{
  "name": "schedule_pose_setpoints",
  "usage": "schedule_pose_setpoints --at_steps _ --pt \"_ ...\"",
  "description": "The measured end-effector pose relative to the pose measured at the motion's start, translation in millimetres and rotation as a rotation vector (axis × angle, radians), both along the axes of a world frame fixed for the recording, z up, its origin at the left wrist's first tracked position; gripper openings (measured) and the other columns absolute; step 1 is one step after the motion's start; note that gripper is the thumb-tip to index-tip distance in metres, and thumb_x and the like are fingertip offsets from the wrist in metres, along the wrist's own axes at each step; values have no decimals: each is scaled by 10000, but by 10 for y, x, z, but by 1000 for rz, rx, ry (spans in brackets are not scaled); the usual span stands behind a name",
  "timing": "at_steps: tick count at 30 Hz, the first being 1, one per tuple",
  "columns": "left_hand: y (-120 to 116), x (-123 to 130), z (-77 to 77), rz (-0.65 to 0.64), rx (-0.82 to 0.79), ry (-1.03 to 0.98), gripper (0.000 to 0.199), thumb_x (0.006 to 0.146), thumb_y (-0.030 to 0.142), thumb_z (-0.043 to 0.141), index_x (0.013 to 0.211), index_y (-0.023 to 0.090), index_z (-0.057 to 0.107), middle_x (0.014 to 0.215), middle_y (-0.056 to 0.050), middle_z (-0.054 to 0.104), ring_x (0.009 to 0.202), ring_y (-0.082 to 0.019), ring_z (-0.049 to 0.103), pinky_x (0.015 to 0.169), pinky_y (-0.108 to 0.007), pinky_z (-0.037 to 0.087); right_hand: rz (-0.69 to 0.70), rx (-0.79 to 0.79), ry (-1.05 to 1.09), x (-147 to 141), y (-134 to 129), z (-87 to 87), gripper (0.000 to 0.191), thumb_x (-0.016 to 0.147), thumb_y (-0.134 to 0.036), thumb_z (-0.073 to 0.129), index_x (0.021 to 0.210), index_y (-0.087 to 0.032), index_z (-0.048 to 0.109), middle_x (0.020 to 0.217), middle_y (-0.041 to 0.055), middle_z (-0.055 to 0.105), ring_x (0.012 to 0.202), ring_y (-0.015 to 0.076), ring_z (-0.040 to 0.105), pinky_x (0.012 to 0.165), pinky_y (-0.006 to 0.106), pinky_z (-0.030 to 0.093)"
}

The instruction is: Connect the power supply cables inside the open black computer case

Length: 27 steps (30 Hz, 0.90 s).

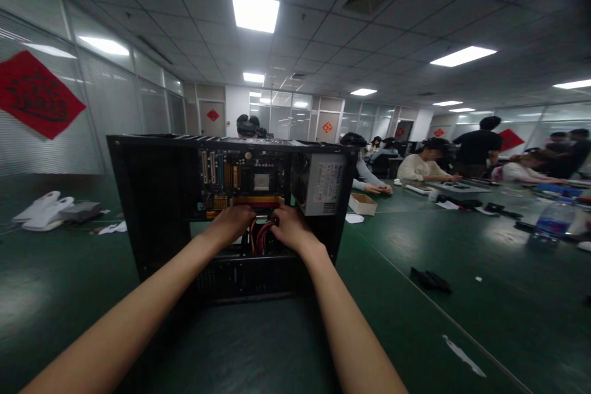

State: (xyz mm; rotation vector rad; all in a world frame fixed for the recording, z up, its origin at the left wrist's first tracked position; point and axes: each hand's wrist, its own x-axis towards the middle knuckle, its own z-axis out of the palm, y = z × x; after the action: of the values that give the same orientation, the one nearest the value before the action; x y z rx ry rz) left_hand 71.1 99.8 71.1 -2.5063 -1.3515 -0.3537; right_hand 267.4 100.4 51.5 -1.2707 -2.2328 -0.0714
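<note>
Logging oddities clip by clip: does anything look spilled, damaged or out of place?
Nothing looks spilled or visibly damaged. At most, a white scrap and a dark item look stray, lying loose on the table right of the case.

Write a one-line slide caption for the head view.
Left hand and right hand reach inside an open computer case on a green table.
</note>
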Motion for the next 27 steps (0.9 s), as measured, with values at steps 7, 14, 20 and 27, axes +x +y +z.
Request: schedule_pose_setpoints --at_steps 7,14,20,27 --pt "-18 30 -32 28 26 -33 273 882 145 517 1049 174 731 1078 -105 698 970 -231 669 803 -303 500 -11 -35 -51 -36 91 -45 158 804 -216 628 920 -133 696 1010 104 655 938 195 602 792 252 427" --pt "-29 47 -45 57 -13 -59 269 900 199 518 1061 186 734 1036 -101 709 945 -236 672 776 -307 500 -20 -41 -81 -62 114 -73 164 793 -211 622 909 -135 709 974 106 677 911 204 623 738 247 429" --pt "-34 50 -71 92 -14 -45 288 909 193 496 1082 189 727 1051 -121 716 990 -239 667 832 -318 497 -17 -48 -98 -83 81 -45 167 789 -218 625 903 -133 714 963 110 683 884 210 634 704 252 428" --pt "-73 47 -40 108 -51 -79 283 921 213 481 1047 184 732 1020 -120 736 976 -250 681 819 -322 497 -33 -73 -104 -111 100 -44 164 790 -235 637 899 -142 717 959 110 685 901 221 635 714 261 434"
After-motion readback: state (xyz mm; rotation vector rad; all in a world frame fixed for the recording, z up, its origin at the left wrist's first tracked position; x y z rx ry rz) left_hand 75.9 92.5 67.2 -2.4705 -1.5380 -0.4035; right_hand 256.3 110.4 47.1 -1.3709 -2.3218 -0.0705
